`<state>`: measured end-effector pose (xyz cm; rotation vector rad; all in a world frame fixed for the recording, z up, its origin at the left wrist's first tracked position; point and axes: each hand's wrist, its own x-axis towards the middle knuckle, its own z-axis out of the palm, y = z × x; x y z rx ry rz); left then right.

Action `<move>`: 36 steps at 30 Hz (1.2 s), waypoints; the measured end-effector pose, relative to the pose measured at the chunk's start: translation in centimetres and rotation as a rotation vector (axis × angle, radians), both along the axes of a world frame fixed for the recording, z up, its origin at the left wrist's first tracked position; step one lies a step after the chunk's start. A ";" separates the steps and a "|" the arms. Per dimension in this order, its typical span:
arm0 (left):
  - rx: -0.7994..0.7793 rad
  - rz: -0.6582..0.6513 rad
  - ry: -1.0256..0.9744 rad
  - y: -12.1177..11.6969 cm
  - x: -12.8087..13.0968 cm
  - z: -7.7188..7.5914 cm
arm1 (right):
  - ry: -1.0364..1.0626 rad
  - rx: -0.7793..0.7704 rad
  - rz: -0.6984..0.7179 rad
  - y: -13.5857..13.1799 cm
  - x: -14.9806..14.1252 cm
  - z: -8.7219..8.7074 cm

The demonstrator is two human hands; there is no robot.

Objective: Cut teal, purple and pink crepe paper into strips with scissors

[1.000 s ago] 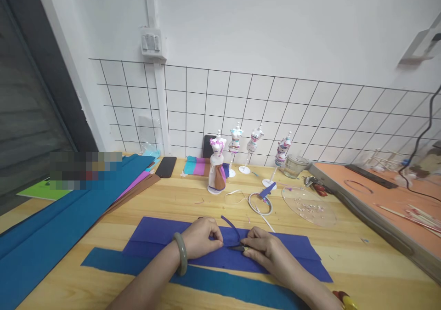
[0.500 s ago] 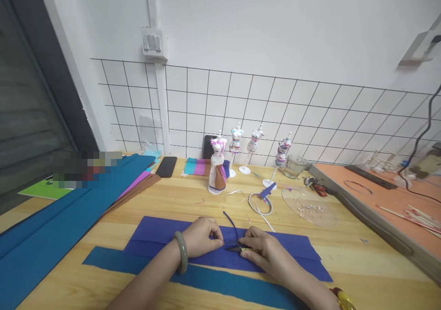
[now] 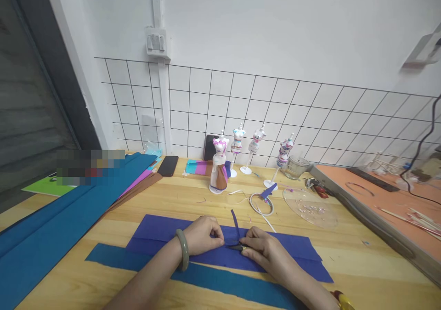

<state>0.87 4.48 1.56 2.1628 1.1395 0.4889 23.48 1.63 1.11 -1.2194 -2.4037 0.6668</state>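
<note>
Crosswise, the small scissors (image 3: 236,247) are pinched in the right hand's (image 3: 267,250) grip, tips pointing left, over the purple sheet (image 3: 165,229) on the desk (image 3: 186,200). The left hand's (image 3: 203,236) grip is pressed together on the purple strip (image 3: 234,220), its loose end pointing wallward. The sheet's long axis runs left to right. Items by the green paper (image 3: 43,187) are blurred past reading.

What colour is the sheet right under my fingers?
The sheet is deep bluish purple, best seen in the head view.
</note>
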 end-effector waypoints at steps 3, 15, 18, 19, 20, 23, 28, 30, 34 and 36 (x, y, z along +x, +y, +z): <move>-0.011 0.004 0.020 0.1 -0.3 0.1 | 0.007 0.002 -0.001 0.0 0.0 0.0; -0.112 0.025 0.166 0.7 -2.4 0.6 | 0.013 -0.011 -0.008 -0.1 -0.2 0.3; -0.128 0.028 0.186 0.7 -2.6 0.7 | 0.013 -0.008 -0.012 -0.1 -0.1 0.2; -0.131 0.029 0.191 0.7 -2.6 0.7 | 0.013 -0.006 -0.013 -0.1 -0.1 0.2; -0.134 0.030 0.195 0.7 -2.6 0.6 | 0.013 -0.004 -0.013 -0.1 -0.1 0.1; -0.148 0.030 0.204 0.7 -2.7 0.6 | 0.013 -0.014 -0.005 0.0 -0.1 0.1; -0.158 0.039 0.208 0.7 -2.7 0.6 | 0.018 -0.033 -0.008 -0.2 -0.2 0.2; -0.157 0.042 0.208 0.7 -2.6 0.6 | 0.015 -0.038 -0.008 -0.3 -0.3 0.3; -0.154 0.042 0.204 0.7 -2.7 0.4 | -0.005 -0.048 -0.003 -0.3 -0.7 0.4; -0.156 0.041 0.203 0.8 -2.7 0.4 | -0.019 -0.045 0.008 -0.3 -1.0 0.4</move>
